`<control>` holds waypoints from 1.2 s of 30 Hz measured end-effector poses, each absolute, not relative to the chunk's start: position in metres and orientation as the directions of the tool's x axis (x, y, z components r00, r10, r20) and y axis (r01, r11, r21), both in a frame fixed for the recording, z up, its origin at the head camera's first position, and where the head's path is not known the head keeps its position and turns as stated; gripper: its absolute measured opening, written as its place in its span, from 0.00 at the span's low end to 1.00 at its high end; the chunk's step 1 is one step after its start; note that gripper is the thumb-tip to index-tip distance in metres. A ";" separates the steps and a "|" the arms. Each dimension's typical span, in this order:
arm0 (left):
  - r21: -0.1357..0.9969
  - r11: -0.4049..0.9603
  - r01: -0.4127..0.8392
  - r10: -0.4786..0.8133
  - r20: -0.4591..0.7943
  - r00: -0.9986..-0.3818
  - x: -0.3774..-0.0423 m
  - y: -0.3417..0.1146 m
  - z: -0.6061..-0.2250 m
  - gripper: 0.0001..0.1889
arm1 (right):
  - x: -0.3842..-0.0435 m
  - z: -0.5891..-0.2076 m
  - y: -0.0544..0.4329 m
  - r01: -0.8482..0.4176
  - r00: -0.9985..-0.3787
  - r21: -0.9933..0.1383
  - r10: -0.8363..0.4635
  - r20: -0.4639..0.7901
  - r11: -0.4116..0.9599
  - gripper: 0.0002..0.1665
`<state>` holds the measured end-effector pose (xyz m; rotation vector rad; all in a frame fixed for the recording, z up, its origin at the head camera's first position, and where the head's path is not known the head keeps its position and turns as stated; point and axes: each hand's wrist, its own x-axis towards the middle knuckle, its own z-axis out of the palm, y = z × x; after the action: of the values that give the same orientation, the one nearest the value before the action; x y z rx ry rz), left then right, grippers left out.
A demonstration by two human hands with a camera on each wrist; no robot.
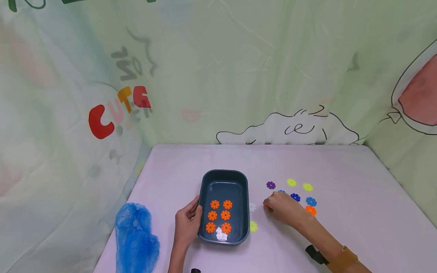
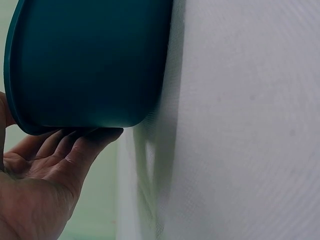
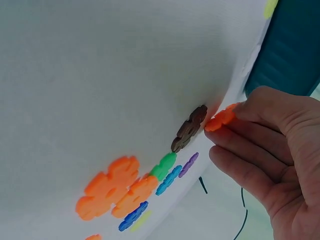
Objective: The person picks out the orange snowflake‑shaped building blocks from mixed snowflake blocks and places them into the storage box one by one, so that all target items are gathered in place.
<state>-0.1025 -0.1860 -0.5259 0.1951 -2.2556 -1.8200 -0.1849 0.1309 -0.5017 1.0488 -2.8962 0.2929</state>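
Observation:
My left hand [image 1: 186, 222] grips the left side of a dark blue-green tray [image 1: 223, 175], its thumb at the rim. In the left wrist view, the fingers [image 2: 82, 152] lie against the tray's outer wall. Several orange flower-shaped discs [image 1: 225, 215] lie in two columns inside the tray. To the right of the tray, my right hand [image 1: 283, 206] pinches an orange flower-shaped disc [image 3: 221, 119] between thumb and fingers, close over the table. A brown disc [image 3: 189, 129] lies near its fingertips in the right wrist view.
Loose discs spread around my right hand include purple [image 1: 271, 185], yellow [image 1: 308, 187], blue [image 1: 311, 201] and orange [image 1: 310, 210]. A white disc [image 1: 252, 207] and a yellow-green disc [image 1: 253, 226] sit beside the tray. A crumpled blue plastic bag [image 1: 136, 239] lies at the table's left edge.

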 end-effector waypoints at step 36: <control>0.979 0.196 0.057 -0.245 0.105 -0.964 -0.102 -0.187 -0.527 0.22 | -0.187 -0.436 0.117 -0.779 -0.620 -0.213 -0.678 0.394 0.589 0.15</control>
<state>-0.1023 -0.1866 -0.5274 0.1798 -2.2339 -1.8441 -0.1866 0.1167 -0.4357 1.1972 -2.5496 0.5352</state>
